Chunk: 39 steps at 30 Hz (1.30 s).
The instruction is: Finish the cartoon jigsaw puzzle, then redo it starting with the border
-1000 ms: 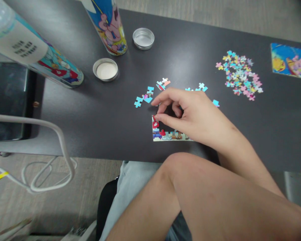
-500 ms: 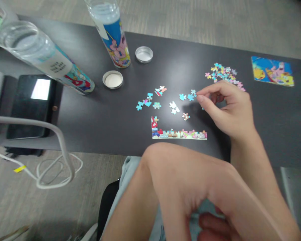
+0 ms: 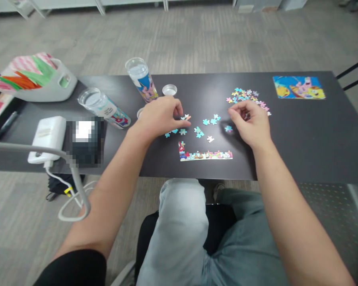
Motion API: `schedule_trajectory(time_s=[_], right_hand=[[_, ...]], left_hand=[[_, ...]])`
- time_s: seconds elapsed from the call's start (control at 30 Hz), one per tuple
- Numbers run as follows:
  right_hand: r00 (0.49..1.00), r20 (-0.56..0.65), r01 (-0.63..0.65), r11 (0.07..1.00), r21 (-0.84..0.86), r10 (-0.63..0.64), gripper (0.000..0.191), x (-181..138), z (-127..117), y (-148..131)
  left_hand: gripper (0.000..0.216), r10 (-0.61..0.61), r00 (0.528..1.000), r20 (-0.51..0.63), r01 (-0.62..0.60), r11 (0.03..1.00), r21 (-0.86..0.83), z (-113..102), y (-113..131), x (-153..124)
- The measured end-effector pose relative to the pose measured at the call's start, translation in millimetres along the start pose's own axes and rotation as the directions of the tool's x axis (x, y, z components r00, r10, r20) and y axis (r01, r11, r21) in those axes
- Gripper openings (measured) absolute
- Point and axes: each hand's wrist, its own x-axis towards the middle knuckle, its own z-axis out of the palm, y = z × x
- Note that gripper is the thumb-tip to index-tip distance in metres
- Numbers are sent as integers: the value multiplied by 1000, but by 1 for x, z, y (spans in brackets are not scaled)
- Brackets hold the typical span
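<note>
My left hand (image 3: 161, 117) reaches over the loose jigsaw pieces, thumb and forefinger apart with nothing visible between them. Just beyond its thumb lies a red-and-white puzzle piece (image 3: 186, 117); a greenish piece (image 3: 183, 132) is below. My right hand (image 3: 252, 125) hovers in front of the piece pile (image 3: 246, 95), its thumb and forefinger tips together; whatever they pinch is too small to make out. A blue piece (image 3: 228, 129) sits under that hand's left side. Between the hands are more blue pieces (image 3: 214, 120). An L-shaped joined puzzle border (image 3: 209, 156) lies nearer me.
Two clear tubes, one (image 3: 104, 109) left and one (image 3: 141, 79) behind, stand by a metal lid (image 3: 170, 90). A picture card (image 3: 298, 87) lies far right. On the left are a white charger (image 3: 47, 139), a cable (image 3: 77, 186) and a white basket (image 3: 59, 81).
My left hand has gone from close in front of the camera to over the left-side pieces. My right hand stays near the pile, its fingertips pinched. The view has shifted, showing more table.
</note>
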Motion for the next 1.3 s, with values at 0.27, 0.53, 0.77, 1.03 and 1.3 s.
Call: schedule_trajectory(time_s=[0.27, 0.53, 0.77, 1.03, 1.3], right_hand=[[999, -10, -46, 998, 49, 46, 6, 3, 4, -2], [1000, 26, -9, 998, 60, 8, 10, 3, 4, -1], [936, 258, 284, 947, -147, -240, 12, -19, -9, -33], [883, 416, 344, 904, -255, -218, 14, -25, -4, -65], [761, 615, 473, 825, -308, -206, 28, -36, 38, -84]], left_hand=[[22, -106, 994, -19, 102, 980, -169, 21, -6, -6], [25, 95, 995, -17, -89, 836, -542, 22, -33, 20], [44, 264, 945, -191, -322, 672, -667, 26, -27, 72], [41, 398, 900, 179, -161, 683, -712, 5, -49, 49], [44, 357, 835, 419, -13, 774, -633, -23, -50, 37]])
